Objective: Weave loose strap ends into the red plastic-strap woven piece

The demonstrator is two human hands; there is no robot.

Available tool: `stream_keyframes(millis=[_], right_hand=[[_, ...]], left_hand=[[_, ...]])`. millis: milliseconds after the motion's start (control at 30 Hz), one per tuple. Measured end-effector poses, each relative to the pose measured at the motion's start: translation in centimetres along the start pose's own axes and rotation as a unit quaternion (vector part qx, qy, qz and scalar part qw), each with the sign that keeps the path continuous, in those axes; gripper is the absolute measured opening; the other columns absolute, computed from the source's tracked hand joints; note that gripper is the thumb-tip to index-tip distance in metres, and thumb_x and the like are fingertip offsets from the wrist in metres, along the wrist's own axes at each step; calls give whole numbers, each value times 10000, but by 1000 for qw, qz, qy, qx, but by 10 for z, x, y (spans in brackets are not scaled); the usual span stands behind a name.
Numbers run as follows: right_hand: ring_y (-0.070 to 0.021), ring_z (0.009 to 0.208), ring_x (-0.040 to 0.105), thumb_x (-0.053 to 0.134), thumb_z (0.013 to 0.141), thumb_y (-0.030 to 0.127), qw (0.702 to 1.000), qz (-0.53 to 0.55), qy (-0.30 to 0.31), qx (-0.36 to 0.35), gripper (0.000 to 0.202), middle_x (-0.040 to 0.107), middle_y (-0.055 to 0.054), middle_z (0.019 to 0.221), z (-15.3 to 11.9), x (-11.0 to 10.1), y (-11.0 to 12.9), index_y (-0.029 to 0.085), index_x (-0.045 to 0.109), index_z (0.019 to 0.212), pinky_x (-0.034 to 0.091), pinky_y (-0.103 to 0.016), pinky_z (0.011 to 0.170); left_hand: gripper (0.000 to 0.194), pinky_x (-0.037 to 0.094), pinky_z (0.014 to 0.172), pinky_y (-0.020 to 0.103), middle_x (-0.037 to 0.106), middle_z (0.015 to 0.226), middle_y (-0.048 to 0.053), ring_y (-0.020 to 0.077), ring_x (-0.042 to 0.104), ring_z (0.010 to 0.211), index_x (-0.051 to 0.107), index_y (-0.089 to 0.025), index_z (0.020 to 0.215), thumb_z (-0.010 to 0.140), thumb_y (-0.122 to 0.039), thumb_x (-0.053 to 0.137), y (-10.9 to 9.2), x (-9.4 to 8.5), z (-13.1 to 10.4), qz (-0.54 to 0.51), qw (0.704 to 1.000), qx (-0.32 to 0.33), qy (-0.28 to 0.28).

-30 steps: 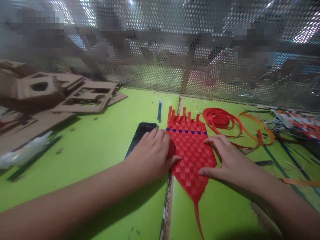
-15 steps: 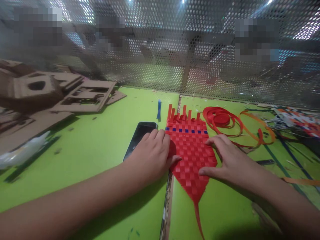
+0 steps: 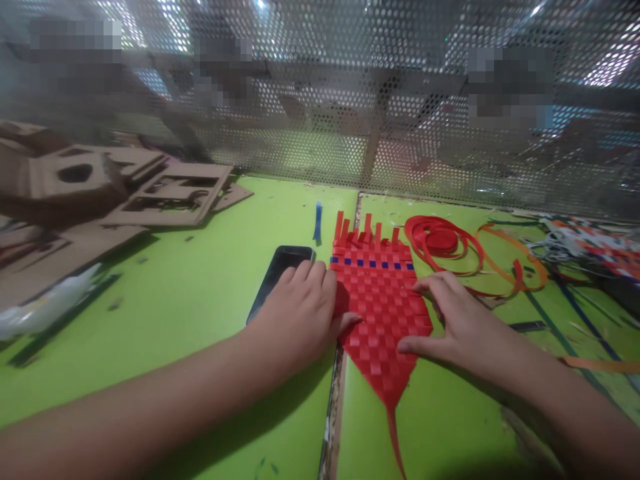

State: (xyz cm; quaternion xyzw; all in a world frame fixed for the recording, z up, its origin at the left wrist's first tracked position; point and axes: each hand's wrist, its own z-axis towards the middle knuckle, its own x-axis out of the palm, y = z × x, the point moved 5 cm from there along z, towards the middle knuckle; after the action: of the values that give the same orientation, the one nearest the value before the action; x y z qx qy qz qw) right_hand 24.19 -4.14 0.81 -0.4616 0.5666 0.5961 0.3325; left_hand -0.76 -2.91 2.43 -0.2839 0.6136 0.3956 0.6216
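Observation:
A red woven piece (image 3: 380, 300) of flat ribbon strips lies across the seam of the green table, with one row of blue squares near its top. Loose strip ends stand up along the far edge; the near end narrows to a point with a thin red tail (image 3: 395, 433). Curled at its left edge, my left hand (image 3: 305, 307) grips it, thumb on top. My right hand (image 3: 445, 317) holds the right edge, thumb and forefinger apart on the weave; its other fingers are mostly hidden. A black phone (image 3: 280, 273) lies partly under my left hand.
Coiled red ribbon (image 3: 443, 237) and an orange strip (image 3: 537, 267) lie to the right, before a multicoloured woven pile (image 3: 595, 240). A blue strip (image 3: 318, 223) lies beyond the phone. Cut cardboard (image 3: 175, 193) stands at left. A perforated metal screen (image 3: 320, 120) bounds the back; blurred people show behind it.
Both hands keep their places on the red woven piece. The view has shifted very slightly; nothing else has visibly moved.

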Motion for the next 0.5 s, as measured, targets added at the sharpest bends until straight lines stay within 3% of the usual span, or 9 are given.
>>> stream_keyframes(millis=[100,233,367,500], right_hand=[[-353,1137,679,738,837,786,1000,15,3,-21,781,596,-146,1395,-2,-4,-1,249,573,1380,573,-500,936],[-253,920,670,509,1076,580,996,60,43,-52,363,693,-87,1161,0,-8,-9,274,675,1176,538,-409,805],[-233,841,654,588,1043,490,993,106,45,-24,253,739,-61,1043,5,-9,-18,271,714,1029,494,-373,722],[-239,823,668,685,970,484,981,186,49,25,233,765,-61,951,9,-3,-25,256,735,968,507,-380,734]], left_hand=[[647,525,875,498,693,1094,179,339,633,993,700,-77,1209,1091,-652,428,0,-2,0,-16,1000,-5,-9],[479,517,1054,560,682,1410,173,366,624,1261,647,-137,1393,1124,-492,471,-6,-3,1,-83,995,42,-28],[717,327,1304,602,416,1737,158,380,371,1611,456,-144,1641,1130,-632,335,-15,8,-1,-157,982,109,7],[781,226,1363,593,175,1800,134,363,177,1678,286,-174,1733,1126,-666,273,-20,22,-5,-176,973,134,60]])
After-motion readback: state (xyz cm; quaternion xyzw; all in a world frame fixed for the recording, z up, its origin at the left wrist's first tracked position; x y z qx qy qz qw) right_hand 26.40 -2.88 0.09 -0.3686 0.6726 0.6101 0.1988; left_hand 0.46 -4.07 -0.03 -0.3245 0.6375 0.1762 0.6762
